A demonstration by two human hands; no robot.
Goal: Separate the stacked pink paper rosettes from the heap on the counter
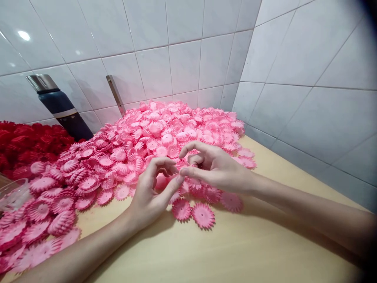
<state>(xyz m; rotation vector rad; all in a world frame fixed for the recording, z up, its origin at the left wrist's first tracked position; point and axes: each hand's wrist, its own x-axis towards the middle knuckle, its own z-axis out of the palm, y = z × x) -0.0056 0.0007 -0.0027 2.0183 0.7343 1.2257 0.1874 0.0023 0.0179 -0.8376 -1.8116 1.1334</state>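
My left hand [154, 190] and my right hand [216, 167] meet over the front of a big heap of pink scalloped flower-shaped discs [165, 133]. The left thumb and curled fingers come together at their tips, touching or nearly touching my right fingertips. On the right hand, the thumb presses toward the bent fingers while the index finger arches above. Whatever lies between the fingertips is too small or hidden to make out. Just below the hands, a loose pink disc [203, 215] with a small centre hole lies on the table, beside another pink disc [181, 209].
Dark red pieces [29, 143] are heaped at the far left. A dark blue bottle [63, 106] with a metal cap stands behind the heap, near a metal strip [115, 94] against the tiled wall [185, 67]. A clear plastic container [13, 194] sits left on the pale table [206, 255].
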